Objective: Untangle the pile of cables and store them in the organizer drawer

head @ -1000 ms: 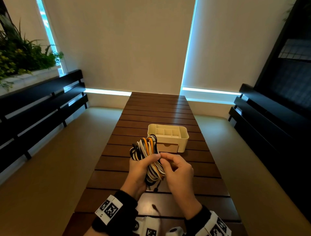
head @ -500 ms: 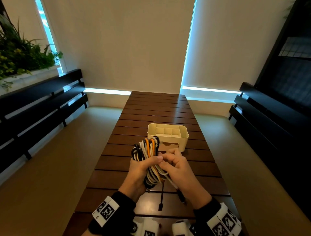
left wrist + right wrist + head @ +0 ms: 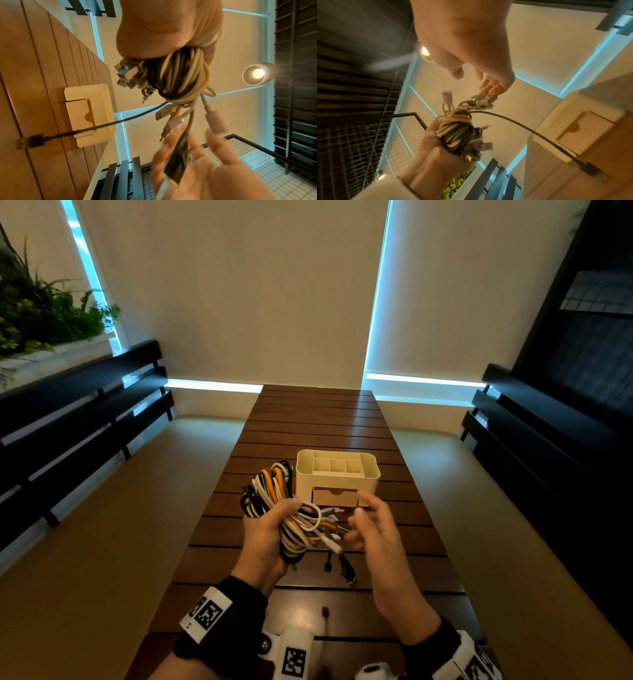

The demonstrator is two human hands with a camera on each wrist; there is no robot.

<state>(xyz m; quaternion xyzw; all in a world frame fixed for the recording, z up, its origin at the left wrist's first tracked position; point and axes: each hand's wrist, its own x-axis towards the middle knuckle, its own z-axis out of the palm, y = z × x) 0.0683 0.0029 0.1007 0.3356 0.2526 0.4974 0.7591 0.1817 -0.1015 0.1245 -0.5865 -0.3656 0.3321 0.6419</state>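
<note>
Two hands above slatted bench [image 3: 318, 419]. Left hand [image 3: 263, 539] fists cable bundle [image 3: 287, 518], white, orange, black. Right hand [image 3: 373, 529] just beside loose plugs, fingers spread, holding nothing. Untangling barely begun; next, pinch one plug, draw free. Organizer drawer [image 3: 335, 497] beyond, closed.

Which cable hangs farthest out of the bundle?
The black cable: it trails from the bundle in the left hand down to the table; the others end in short tails.

Café-like seating: slat table [image 3: 318, 422], benches [image 3: 78, 412].
</note>
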